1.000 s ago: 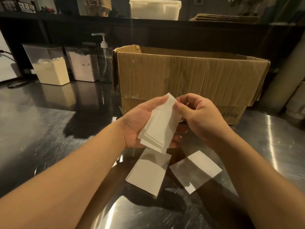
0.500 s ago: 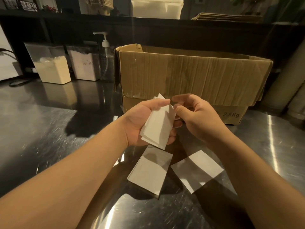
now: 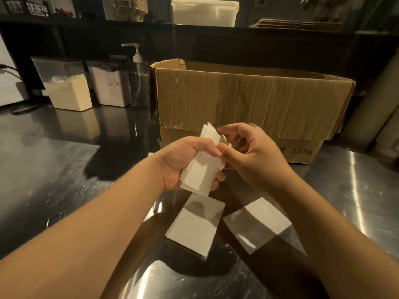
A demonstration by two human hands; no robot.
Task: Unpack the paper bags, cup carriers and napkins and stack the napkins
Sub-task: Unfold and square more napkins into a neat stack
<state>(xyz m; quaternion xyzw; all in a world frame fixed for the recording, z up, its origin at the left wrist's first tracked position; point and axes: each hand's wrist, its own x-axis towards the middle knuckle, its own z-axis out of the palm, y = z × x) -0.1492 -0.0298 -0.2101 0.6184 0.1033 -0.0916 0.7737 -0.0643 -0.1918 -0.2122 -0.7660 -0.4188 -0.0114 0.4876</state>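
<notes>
Item: small bundle of white folded paper napkins (image 3: 201, 169), clenched in my left hand (image 3: 183, 165), now more crumpled than a second ago. My right hand (image 3: 254, 156) has lifted its fingers off the bundle; only the thumb touches it, fingers curled loosely, grasping nothing. Below, on the steel bench (image 3: 54, 169): a white napkin stack (image 3: 195, 227) beside a single flat napkin (image 3: 257, 225), both unmoved. Behind: brown cardboard box (image 3: 248, 104).

Cardboard box (image 3: 248, 100) just beyond hands.
</notes>
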